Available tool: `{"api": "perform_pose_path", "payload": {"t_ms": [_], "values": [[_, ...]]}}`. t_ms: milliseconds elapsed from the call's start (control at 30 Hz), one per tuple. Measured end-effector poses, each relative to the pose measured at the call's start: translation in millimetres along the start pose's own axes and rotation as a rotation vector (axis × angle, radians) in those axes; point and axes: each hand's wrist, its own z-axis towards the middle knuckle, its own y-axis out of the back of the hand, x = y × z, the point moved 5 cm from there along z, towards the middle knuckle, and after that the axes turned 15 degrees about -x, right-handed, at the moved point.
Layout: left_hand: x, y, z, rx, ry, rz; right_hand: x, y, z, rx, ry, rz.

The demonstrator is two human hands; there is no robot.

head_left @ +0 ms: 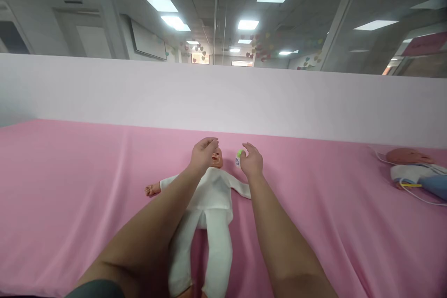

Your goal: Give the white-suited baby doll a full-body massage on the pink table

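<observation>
A baby doll (213, 191) in a white long-sleeved top and white trousers lies on its back, head away from me. My left hand (203, 154) is beside the doll's head (217, 158) and partly covers it. Its fingers are bent and pressed together; whatever may be between them is hidden. On the other side of the head, my right hand (253, 161) is open, thumb apart from the fingers. Close against its thumb stands a small white bottle (238, 162) with a green top; whether they touch I cannot tell.
A pink sheet (104, 186) covers the table. At the far right lies another doll (407, 156) with white and blue cloth, white cords and a yellow strip. Behind the table runs a white wall (223, 98) with glass above it.
</observation>
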Motion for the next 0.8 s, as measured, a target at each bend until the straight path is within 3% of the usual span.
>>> {"api": "perform_pose_path", "payload": {"t_ms": [167, 333, 600, 800], "values": [[15, -54.4, 1, 0.043, 0.338, -0.055, -16, -20, -4, 0.235, -0.035, -0.128], [54, -79.9, -14, -0.033, 0.632, -0.117, -18, -23, -7, 0.280, -0.074, -0.143], [83, -102.8, -20, -0.061, 0.759, -0.204, -20, -6, 1, 0.224, -0.123, -0.225], [96, -103.3, -25, -0.052, 0.787, -0.261, -12, 0, 2, 0.161, -0.066, -0.256]]}}
